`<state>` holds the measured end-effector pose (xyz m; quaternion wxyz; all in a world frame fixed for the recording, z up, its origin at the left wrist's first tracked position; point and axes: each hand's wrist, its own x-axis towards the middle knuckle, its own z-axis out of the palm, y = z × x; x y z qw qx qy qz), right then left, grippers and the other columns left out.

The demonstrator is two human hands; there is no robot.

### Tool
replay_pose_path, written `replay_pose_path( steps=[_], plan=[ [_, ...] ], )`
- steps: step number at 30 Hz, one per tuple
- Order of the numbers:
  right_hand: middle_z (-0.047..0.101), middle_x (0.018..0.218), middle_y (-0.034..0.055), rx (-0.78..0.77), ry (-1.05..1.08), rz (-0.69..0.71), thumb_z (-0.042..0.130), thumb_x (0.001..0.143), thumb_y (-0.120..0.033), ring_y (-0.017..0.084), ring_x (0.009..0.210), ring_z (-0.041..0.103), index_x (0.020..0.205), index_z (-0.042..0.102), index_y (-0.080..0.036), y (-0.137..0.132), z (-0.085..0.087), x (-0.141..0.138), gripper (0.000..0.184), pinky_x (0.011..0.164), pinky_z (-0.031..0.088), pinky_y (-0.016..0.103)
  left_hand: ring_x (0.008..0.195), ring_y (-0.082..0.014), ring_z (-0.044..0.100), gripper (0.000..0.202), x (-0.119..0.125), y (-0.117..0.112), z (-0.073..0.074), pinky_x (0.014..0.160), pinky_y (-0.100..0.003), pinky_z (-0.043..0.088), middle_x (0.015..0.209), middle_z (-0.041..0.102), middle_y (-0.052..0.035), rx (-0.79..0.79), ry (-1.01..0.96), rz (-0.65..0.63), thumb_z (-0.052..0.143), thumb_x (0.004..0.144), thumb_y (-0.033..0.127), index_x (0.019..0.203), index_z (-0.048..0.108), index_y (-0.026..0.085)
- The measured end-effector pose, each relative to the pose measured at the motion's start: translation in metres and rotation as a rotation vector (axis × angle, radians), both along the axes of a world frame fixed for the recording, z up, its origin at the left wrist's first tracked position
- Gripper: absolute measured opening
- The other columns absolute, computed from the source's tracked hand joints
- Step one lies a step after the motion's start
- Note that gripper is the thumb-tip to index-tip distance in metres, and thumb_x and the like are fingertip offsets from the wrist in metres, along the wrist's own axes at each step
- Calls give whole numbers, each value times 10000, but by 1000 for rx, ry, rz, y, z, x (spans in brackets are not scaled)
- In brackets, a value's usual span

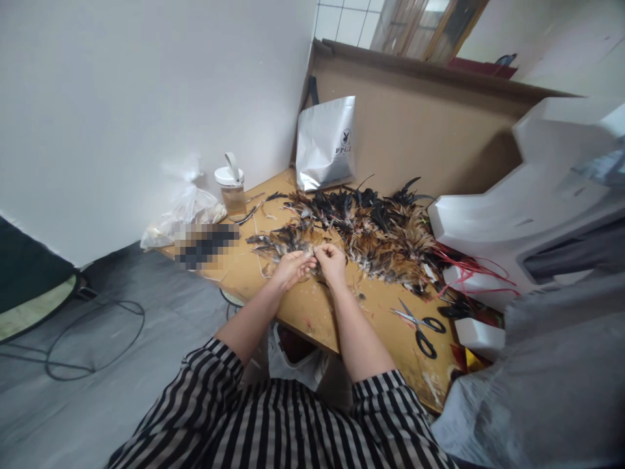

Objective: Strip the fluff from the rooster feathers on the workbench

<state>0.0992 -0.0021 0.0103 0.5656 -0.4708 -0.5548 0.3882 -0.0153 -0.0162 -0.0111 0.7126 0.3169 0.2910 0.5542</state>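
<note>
My left hand (291, 268) and my right hand (332, 262) meet over a wooden table (312, 306), fingers curled together round a small bunch of brown and black feathers (283, 242). Both hands are closed in a pinch on those feathers. A big heap of brown, tan and black feathers (378, 231) spreads across the table just beyond and to the right of my hands. My sleeves are black-and-white striped.
Black-handled scissors (418, 324) lie on the table right of my right forearm. Red strings (469, 268) trail by white foam blocks (527, 202) on the right. A silver bag (326, 143), a lidded jar (231, 190) and a plastic bag (183, 208) stand at the back left.
</note>
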Motion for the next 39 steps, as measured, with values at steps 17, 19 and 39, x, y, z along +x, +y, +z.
replay_pose_path(
  steps=[17,19,39],
  plan=[
    [426,469,-58,-355,379,277,666,556,-445,23,354,272,586,479,-168,-2,5,5,336,337,159,172,481,-19,498,164,-2,-2,1,459,-113,379,615,572,-2,35,-44,-70,660,653,215,734,588,92],
    [406,460,-67,-327,398,244,675,552,-420,22,356,267,603,484,-171,-2,6,4,318,338,156,168,480,-19,501,167,-2,-2,0,456,-111,378,615,576,-3,33,-43,-70,661,654,216,736,590,90],
    [567,577,-11,39,-99,66,589,639,-392,94,522,459,638,614,-150,-3,3,10,244,539,373,217,544,-51,563,194,0,1,-2,479,-123,408,679,636,-51,19,51,29,661,650,247,741,610,83]
  ],
)
